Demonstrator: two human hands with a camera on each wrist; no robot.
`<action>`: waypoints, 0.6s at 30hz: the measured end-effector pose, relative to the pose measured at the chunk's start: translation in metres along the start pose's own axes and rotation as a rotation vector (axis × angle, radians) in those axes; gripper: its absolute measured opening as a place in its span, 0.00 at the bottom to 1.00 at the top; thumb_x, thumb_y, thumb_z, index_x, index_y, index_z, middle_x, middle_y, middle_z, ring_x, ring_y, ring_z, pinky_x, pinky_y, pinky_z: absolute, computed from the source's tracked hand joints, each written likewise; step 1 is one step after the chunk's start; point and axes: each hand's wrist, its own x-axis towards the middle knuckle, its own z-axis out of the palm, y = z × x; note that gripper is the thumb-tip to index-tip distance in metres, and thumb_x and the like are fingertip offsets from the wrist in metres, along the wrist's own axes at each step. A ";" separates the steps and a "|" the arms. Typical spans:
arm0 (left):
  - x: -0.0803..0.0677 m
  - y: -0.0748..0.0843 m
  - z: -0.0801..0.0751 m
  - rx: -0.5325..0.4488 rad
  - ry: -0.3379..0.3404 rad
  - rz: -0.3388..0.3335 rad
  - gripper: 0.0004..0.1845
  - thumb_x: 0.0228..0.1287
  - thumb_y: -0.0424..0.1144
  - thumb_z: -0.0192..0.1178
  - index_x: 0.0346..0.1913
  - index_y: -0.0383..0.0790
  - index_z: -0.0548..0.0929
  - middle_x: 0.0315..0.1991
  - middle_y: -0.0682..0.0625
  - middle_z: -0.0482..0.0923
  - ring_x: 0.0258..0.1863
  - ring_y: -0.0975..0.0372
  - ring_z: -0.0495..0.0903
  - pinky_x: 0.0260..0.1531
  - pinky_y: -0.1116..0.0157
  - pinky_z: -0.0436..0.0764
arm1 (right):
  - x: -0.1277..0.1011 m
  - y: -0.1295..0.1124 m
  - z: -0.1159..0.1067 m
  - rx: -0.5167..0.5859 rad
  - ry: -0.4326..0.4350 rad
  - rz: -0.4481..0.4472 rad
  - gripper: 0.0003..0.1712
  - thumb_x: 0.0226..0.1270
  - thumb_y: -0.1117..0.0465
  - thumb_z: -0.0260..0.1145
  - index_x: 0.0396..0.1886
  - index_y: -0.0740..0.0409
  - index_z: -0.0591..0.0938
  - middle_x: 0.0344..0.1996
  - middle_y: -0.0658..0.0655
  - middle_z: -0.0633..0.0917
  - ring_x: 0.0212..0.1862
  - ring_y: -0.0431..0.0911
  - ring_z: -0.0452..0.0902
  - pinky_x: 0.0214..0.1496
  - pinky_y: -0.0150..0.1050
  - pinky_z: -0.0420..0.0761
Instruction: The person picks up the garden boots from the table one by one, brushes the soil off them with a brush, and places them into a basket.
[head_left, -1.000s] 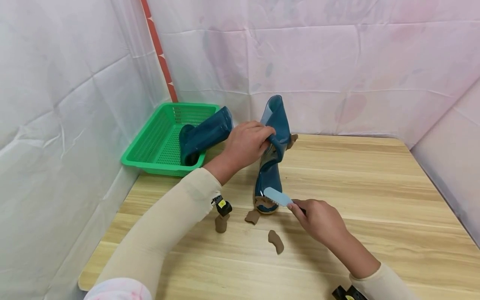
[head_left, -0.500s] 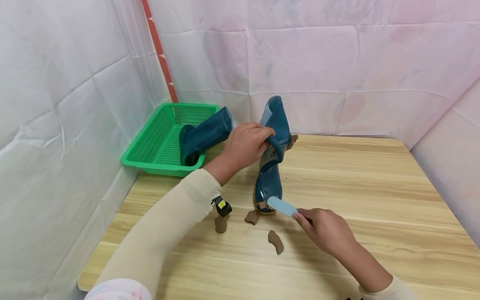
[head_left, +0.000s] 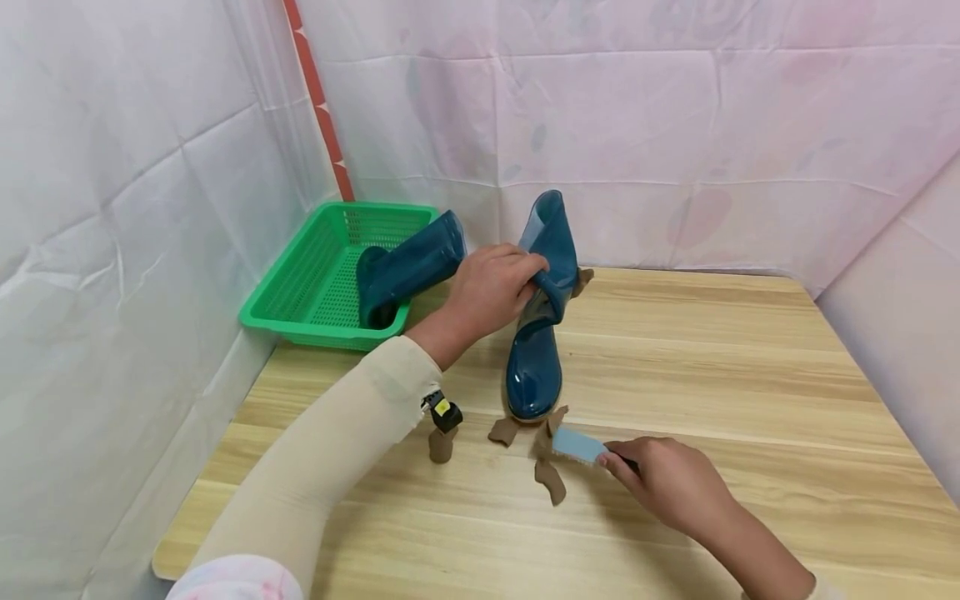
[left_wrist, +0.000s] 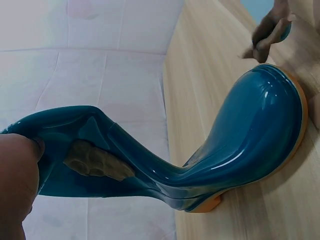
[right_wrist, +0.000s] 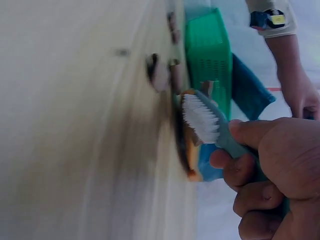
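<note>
Pulled off the rubber boot's (head_left: 534, 367) toe, the brush (head_left: 577, 444) (pinched in the right hand (head_left: 671, 482)) knocks mud flakes (head_left: 549, 433) loose while the left hand (head_left: 491, 287) grips the shaft.

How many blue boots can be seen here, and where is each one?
2. One boot stands on the table, its shaft gripped by the left hand. The other boot lies in the green basket. None looks hidden.
</note>
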 end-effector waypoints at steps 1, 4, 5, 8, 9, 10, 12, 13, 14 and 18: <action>0.000 0.000 0.000 0.002 0.002 0.001 0.10 0.73 0.39 0.62 0.53 0.48 0.87 0.47 0.54 0.88 0.50 0.61 0.84 0.52 0.62 0.81 | -0.001 0.001 0.001 -0.011 -0.007 0.000 0.17 0.74 0.46 0.67 0.47 0.53 0.92 0.30 0.42 0.87 0.21 0.31 0.66 0.23 0.33 0.68; -0.001 0.000 0.000 0.007 -0.003 0.002 0.10 0.74 0.40 0.61 0.53 0.48 0.87 0.46 0.54 0.88 0.49 0.61 0.83 0.51 0.63 0.81 | -0.004 0.004 0.001 -0.016 -0.029 0.013 0.18 0.74 0.46 0.66 0.47 0.53 0.92 0.32 0.44 0.89 0.24 0.31 0.72 0.24 0.34 0.72; 0.000 0.000 0.000 0.008 -0.006 0.003 0.10 0.74 0.40 0.61 0.53 0.48 0.87 0.46 0.54 0.88 0.49 0.61 0.83 0.51 0.63 0.81 | -0.005 0.005 0.000 -0.019 -0.035 0.019 0.18 0.74 0.45 0.66 0.47 0.53 0.92 0.32 0.44 0.89 0.25 0.32 0.75 0.25 0.34 0.74; 0.001 0.000 -0.001 0.011 -0.018 0.000 0.10 0.74 0.40 0.61 0.54 0.48 0.86 0.46 0.54 0.88 0.49 0.61 0.83 0.50 0.63 0.81 | -0.006 0.008 -0.005 -0.033 -0.053 0.041 0.19 0.74 0.45 0.66 0.47 0.54 0.91 0.32 0.46 0.89 0.28 0.37 0.79 0.25 0.37 0.77; 0.002 0.000 -0.001 0.013 -0.024 -0.003 0.11 0.75 0.40 0.61 0.54 0.48 0.86 0.46 0.54 0.88 0.49 0.61 0.82 0.50 0.64 0.81 | -0.007 0.008 -0.007 -0.037 -0.059 0.054 0.19 0.74 0.46 0.66 0.48 0.54 0.91 0.30 0.44 0.88 0.27 0.37 0.79 0.25 0.37 0.77; 0.002 0.000 -0.002 0.014 -0.026 -0.006 0.11 0.75 0.41 0.61 0.55 0.48 0.86 0.46 0.54 0.88 0.48 0.61 0.82 0.49 0.64 0.81 | -0.007 0.009 -0.009 -0.038 -0.061 0.062 0.19 0.74 0.46 0.66 0.48 0.55 0.91 0.28 0.43 0.87 0.24 0.37 0.77 0.24 0.38 0.75; 0.004 0.000 -0.003 0.012 -0.030 -0.014 0.11 0.75 0.42 0.62 0.55 0.48 0.85 0.46 0.54 0.88 0.47 0.61 0.82 0.47 0.65 0.82 | -0.008 0.010 -0.011 -0.042 -0.064 0.078 0.19 0.75 0.46 0.65 0.49 0.55 0.91 0.25 0.41 0.84 0.22 0.36 0.73 0.23 0.36 0.73; 0.004 -0.001 -0.005 0.007 -0.032 -0.017 0.11 0.75 0.42 0.62 0.56 0.47 0.85 0.45 0.53 0.87 0.46 0.61 0.81 0.45 0.66 0.82 | -0.008 0.011 -0.011 -0.042 -0.061 0.083 0.19 0.75 0.47 0.65 0.50 0.55 0.91 0.24 0.39 0.83 0.21 0.35 0.70 0.22 0.36 0.71; 0.006 -0.001 -0.006 0.001 -0.032 -0.019 0.11 0.75 0.42 0.62 0.56 0.47 0.85 0.45 0.53 0.87 0.46 0.61 0.81 0.44 0.66 0.81 | -0.009 0.011 -0.012 -0.038 -0.059 0.090 0.19 0.75 0.47 0.65 0.51 0.56 0.90 0.22 0.38 0.82 0.20 0.34 0.68 0.22 0.35 0.69; 0.011 -0.003 -0.011 -0.040 -0.037 -0.013 0.12 0.77 0.37 0.60 0.57 0.43 0.84 0.46 0.51 0.87 0.45 0.60 0.78 0.45 0.67 0.79 | -0.010 0.012 -0.012 -0.037 -0.023 0.095 0.20 0.76 0.46 0.64 0.52 0.55 0.90 0.20 0.36 0.78 0.19 0.35 0.64 0.20 0.34 0.66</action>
